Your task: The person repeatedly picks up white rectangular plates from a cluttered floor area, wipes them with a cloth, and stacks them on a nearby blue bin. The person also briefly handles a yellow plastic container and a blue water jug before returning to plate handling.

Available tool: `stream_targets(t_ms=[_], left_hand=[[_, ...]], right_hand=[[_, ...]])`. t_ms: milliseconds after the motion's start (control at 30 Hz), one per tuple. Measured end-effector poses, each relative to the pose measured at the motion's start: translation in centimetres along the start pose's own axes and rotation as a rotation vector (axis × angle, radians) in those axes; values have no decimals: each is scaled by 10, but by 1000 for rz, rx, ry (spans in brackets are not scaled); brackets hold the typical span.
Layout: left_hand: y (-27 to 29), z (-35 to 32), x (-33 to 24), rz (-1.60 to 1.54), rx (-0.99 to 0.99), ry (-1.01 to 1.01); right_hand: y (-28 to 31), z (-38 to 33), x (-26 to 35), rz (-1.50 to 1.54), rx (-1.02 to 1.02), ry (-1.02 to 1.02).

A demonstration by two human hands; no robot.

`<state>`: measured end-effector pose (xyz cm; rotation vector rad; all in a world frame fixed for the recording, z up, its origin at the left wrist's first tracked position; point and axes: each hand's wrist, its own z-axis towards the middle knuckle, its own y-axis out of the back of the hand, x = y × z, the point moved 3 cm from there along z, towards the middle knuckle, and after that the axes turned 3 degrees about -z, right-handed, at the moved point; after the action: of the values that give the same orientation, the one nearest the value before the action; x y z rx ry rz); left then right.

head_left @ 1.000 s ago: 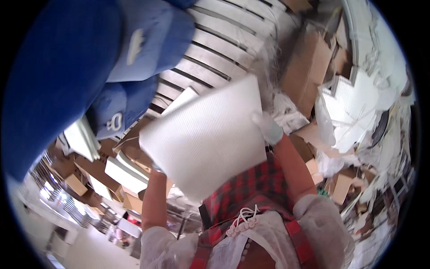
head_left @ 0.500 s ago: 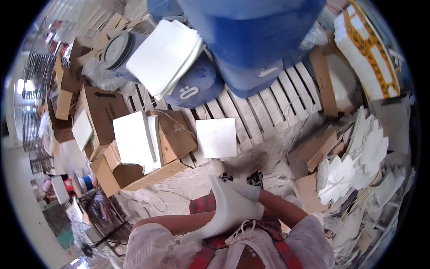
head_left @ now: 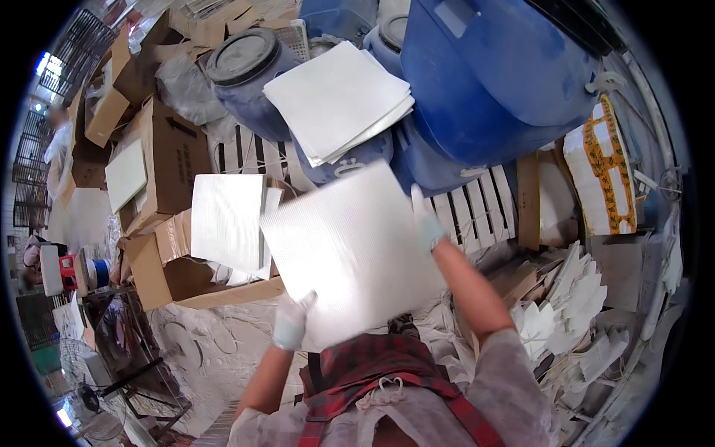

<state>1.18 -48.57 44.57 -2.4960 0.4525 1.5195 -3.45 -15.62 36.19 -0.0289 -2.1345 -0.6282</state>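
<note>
A white, finely ribbed square sheet (head_left: 357, 253) is held tilted in front of me, between both hands. My left hand (head_left: 290, 322), in a pale glove, grips its near left edge with the thumb on top. At the opposite right edge is my right hand (head_left: 427, 221), also gloved; one finger points up along the edge and the others are hidden. Beyond the sheet, a stack of similar white sheets (head_left: 339, 97) rests on a blue barrel (head_left: 302, 153). To the left, more white sheets (head_left: 227, 223) stand in an open cardboard box (head_left: 156, 279).
A big blue tub (head_left: 491, 82) stands far right of centre, by a slatted pallet (head_left: 477, 212). A lidded barrel (head_left: 253, 71) and cardboard boxes (head_left: 175, 153) are at the far left. Broken white pieces (head_left: 558, 298) pile up at right; a fan (head_left: 86, 398) stands lower left.
The ribbed sheet has gone from bent against my body to raised and spread out ahead of me. Both hands have moved forward and apart. The whole view has shifted.
</note>
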Motion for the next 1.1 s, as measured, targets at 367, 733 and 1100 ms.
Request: stream_targets(t_ms=[367, 733, 1100], left_hand=[[45, 276, -109, 260, -160, -455], [-9, 98, 249, 267, 171, 200], [0, 113, 439, 841, 28, 171]], right_hand=[[70, 110, 276, -804, -643, 1279], [-40, 69, -190, -604, 177, 282], [-196, 76, -447, -654, 315, 125]])
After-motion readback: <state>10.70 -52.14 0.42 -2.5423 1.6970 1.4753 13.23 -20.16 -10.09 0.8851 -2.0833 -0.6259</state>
